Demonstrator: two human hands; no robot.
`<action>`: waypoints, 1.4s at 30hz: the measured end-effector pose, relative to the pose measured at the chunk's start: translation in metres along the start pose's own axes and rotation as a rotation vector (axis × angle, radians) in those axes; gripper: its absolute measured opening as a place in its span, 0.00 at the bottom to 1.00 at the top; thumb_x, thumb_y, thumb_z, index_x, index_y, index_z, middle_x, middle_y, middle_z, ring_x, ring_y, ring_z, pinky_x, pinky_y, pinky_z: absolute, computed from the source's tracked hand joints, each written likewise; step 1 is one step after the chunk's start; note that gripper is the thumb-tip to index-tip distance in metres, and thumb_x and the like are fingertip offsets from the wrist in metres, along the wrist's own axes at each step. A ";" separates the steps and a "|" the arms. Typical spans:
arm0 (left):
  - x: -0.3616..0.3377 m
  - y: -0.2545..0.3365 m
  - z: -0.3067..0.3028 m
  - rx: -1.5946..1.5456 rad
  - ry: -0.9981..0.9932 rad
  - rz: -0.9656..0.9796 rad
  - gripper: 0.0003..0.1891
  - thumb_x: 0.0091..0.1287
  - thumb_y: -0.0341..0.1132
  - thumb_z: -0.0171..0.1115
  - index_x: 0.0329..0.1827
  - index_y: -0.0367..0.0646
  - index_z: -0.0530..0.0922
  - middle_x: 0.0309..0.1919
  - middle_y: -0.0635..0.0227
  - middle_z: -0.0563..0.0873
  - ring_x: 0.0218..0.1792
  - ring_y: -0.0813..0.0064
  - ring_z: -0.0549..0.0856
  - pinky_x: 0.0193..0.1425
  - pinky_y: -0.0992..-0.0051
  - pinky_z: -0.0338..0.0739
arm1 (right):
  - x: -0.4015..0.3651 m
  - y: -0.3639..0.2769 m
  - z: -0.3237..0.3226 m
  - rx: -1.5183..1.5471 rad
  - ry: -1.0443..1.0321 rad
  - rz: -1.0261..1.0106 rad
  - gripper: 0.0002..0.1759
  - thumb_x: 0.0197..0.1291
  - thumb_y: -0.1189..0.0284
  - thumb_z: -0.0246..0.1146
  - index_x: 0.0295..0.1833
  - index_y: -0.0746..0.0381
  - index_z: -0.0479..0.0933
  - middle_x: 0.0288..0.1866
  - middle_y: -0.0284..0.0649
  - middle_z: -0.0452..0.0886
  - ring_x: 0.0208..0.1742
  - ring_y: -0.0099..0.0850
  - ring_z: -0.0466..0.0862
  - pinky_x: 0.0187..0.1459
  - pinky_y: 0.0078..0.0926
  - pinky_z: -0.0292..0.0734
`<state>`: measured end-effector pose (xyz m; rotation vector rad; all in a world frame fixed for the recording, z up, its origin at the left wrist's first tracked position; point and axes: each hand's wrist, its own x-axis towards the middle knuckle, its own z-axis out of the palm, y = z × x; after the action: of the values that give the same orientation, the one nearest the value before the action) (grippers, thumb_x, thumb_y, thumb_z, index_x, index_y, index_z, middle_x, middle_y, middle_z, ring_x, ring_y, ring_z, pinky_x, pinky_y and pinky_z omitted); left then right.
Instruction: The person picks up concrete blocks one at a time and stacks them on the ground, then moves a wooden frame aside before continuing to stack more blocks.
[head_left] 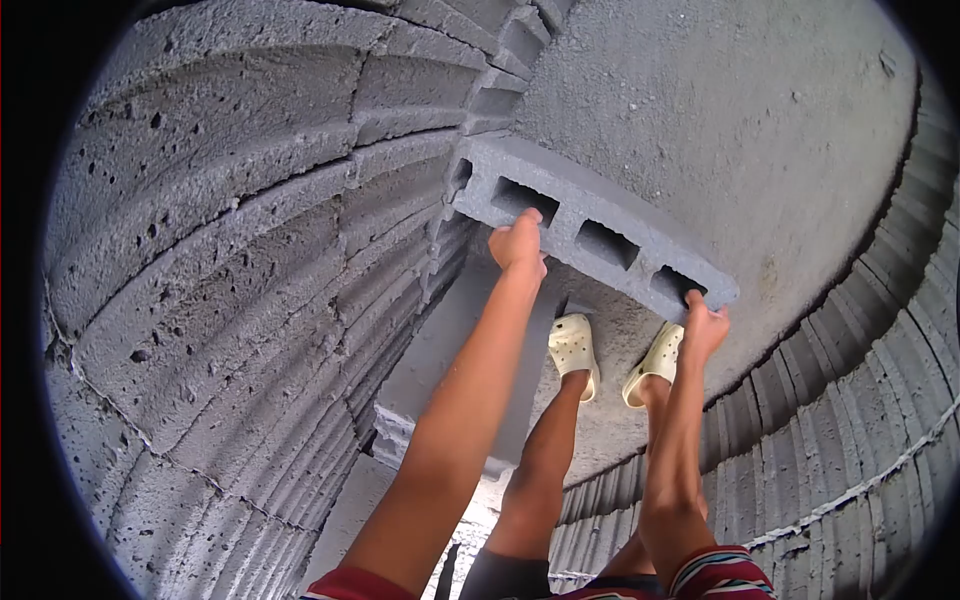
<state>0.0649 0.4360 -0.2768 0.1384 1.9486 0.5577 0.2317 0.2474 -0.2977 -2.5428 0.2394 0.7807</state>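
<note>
A long grey hollow concrete block [565,222] is held across in front of me, its row of rectangular holes facing my way. My left hand [517,243] is closed on its near edge, the thumb at one of the left holes. At the block's right end my right hand [705,328] grips the edge by the last hole; its fingers underneath are hidden. The block's left end overlaps the stacked blocks [410,180] in this view. Below it, a flat grey block [460,345] lies along the foot of that stack.
Stacked ribbed blocks rise on the left, and another row of blocks [850,430] curves along the right. Between them runs rough, gritty ground [790,180]. My feet, in cream clogs [572,350], stand just under the held block.
</note>
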 end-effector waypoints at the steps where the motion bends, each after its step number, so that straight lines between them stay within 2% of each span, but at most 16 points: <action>1: -0.001 -0.001 0.001 0.044 0.051 -0.002 0.25 0.46 0.27 0.61 0.48 0.29 0.65 0.47 0.52 0.72 0.46 0.55 0.75 0.51 0.48 0.68 | 0.000 0.005 0.000 0.025 0.006 -0.019 0.22 0.31 0.66 0.65 0.32 0.73 0.75 0.26 0.46 0.80 0.28 0.35 0.78 0.40 0.29 0.71; 6: -0.002 0.001 0.011 -0.002 0.051 0.035 0.25 0.46 0.28 0.62 0.48 0.29 0.65 0.46 0.52 0.73 0.43 0.57 0.77 0.48 0.49 0.70 | 0.009 -0.011 0.002 0.161 -0.014 -0.067 0.23 0.30 0.66 0.66 0.33 0.73 0.76 0.28 0.46 0.81 0.31 0.33 0.79 0.39 0.28 0.71; 9: 0.005 -0.011 0.008 0.027 0.118 0.064 0.24 0.47 0.26 0.61 0.47 0.28 0.65 0.44 0.53 0.73 0.42 0.57 0.77 0.47 0.48 0.71 | 0.004 -0.012 0.000 -0.075 0.025 -0.034 0.25 0.32 0.63 0.65 0.36 0.71 0.76 0.33 0.50 0.81 0.36 0.40 0.81 0.41 0.33 0.72; 11: 0.002 -0.012 0.010 0.021 0.177 0.123 0.16 0.46 0.31 0.62 0.32 0.26 0.71 0.31 0.56 0.77 0.28 0.66 0.78 0.30 0.61 0.74 | 0.007 -0.012 -0.001 -0.245 0.089 -0.082 0.26 0.33 0.62 0.64 0.38 0.70 0.76 0.34 0.52 0.81 0.38 0.45 0.81 0.43 0.35 0.72; 17: 0.023 -0.022 0.011 0.013 0.193 0.130 0.25 0.45 0.32 0.64 0.45 0.24 0.71 0.43 0.49 0.78 0.40 0.61 0.79 0.39 0.58 0.73 | 0.008 -0.008 -0.002 -0.085 0.015 -0.185 0.26 0.36 0.62 0.64 0.41 0.68 0.75 0.37 0.52 0.80 0.42 0.47 0.80 0.47 0.36 0.71; 18: 0.011 -0.009 0.010 0.088 0.185 -0.018 0.29 0.45 0.35 0.68 0.50 0.28 0.70 0.48 0.49 0.76 0.43 0.56 0.78 0.46 0.57 0.72 | 0.017 0.003 -0.002 -0.009 -0.116 -0.209 0.30 0.36 0.60 0.65 0.46 0.69 0.73 0.42 0.53 0.78 0.46 0.47 0.78 0.50 0.35 0.69; 20: -0.014 0.013 -0.001 0.399 0.023 -0.230 0.48 0.47 0.58 0.65 0.64 0.33 0.57 0.61 0.50 0.64 0.59 0.49 0.67 0.61 0.51 0.59 | 0.031 0.013 -0.003 0.083 -0.327 -0.229 0.41 0.39 0.54 0.66 0.55 0.71 0.66 0.53 0.56 0.71 0.56 0.47 0.71 0.57 0.35 0.63; 23: -0.074 0.030 -0.054 0.234 -0.202 -0.102 0.51 0.49 0.64 0.60 0.69 0.46 0.47 0.68 0.56 0.51 0.65 0.49 0.57 0.65 0.52 0.49 | -0.002 0.018 -0.037 0.032 -0.351 -0.122 0.49 0.45 0.46 0.62 0.62 0.74 0.56 0.63 0.58 0.58 0.65 0.48 0.59 0.64 0.36 0.55; 24: -0.091 0.036 -0.079 0.301 -0.243 0.007 0.49 0.51 0.63 0.59 0.69 0.44 0.49 0.67 0.56 0.55 0.64 0.53 0.60 0.65 0.55 0.51 | -0.018 0.008 -0.042 0.025 -0.323 -0.083 0.51 0.47 0.44 0.60 0.63 0.74 0.53 0.66 0.58 0.54 0.67 0.49 0.56 0.65 0.36 0.52; 27: -0.152 0.039 -0.166 0.520 -0.190 0.211 0.40 0.56 0.58 0.56 0.65 0.40 0.58 0.61 0.59 0.67 0.59 0.65 0.69 0.62 0.64 0.57 | -0.057 0.049 -0.063 -0.007 -0.424 -0.044 0.48 0.50 0.45 0.57 0.64 0.73 0.54 0.66 0.59 0.52 0.66 0.49 0.57 0.64 0.36 0.54; 29: -0.186 0.031 -0.226 0.507 -0.144 0.191 0.35 0.58 0.54 0.56 0.63 0.40 0.61 0.56 0.61 0.72 0.54 0.69 0.74 0.58 0.66 0.62 | -0.080 0.074 -0.088 -0.112 -0.437 -0.023 0.44 0.52 0.47 0.56 0.62 0.73 0.56 0.64 0.60 0.57 0.66 0.48 0.58 0.64 0.36 0.53; 31: -0.237 0.023 -0.271 0.606 -0.103 0.235 0.32 0.60 0.51 0.55 0.61 0.40 0.63 0.52 0.63 0.76 0.50 0.71 0.76 0.54 0.70 0.65 | -0.067 0.140 -0.088 -0.090 -0.581 0.025 0.37 0.54 0.52 0.56 0.58 0.73 0.63 0.52 0.58 0.72 0.54 0.48 0.73 0.53 0.38 0.67; 34: -0.318 0.008 -0.320 0.628 -0.100 0.207 0.26 0.62 0.47 0.54 0.58 0.41 0.66 0.46 0.63 0.79 0.45 0.72 0.79 0.50 0.73 0.68 | -0.060 0.133 -0.136 -0.266 -0.818 0.264 0.27 0.53 0.56 0.57 0.47 0.70 0.73 0.31 0.47 0.80 0.31 0.40 0.80 0.31 0.35 0.73; 37: -0.377 -0.016 -0.336 0.546 -0.150 0.122 0.22 0.63 0.45 0.54 0.55 0.42 0.68 0.44 0.62 0.80 0.42 0.73 0.80 0.49 0.74 0.69 | -0.052 0.088 -0.170 -0.067 -0.706 0.348 0.17 0.52 0.59 0.58 0.37 0.63 0.76 0.20 0.36 0.75 0.17 0.28 0.73 0.17 0.28 0.65; 39: -0.392 -0.027 -0.329 0.495 -0.213 0.094 0.20 0.63 0.43 0.54 0.54 0.41 0.69 0.43 0.62 0.81 0.41 0.74 0.80 0.47 0.75 0.70 | -0.031 0.069 -0.176 0.072 -0.694 0.252 0.12 0.52 0.61 0.58 0.33 0.58 0.75 0.20 0.32 0.73 0.17 0.23 0.71 0.18 0.22 0.62; 42: -0.399 -0.044 -0.313 0.455 -0.338 0.103 0.20 0.63 0.41 0.54 0.54 0.40 0.69 0.43 0.62 0.81 0.40 0.75 0.80 0.46 0.77 0.70 | -0.009 0.024 -0.194 0.033 -0.728 0.104 0.19 0.55 0.57 0.55 0.49 0.55 0.73 0.39 0.36 0.79 0.32 0.27 0.77 0.34 0.31 0.71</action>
<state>-0.0307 0.1617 0.1407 0.5851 1.7116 0.1333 0.3116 0.1333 -0.1599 -2.0552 0.1368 1.6482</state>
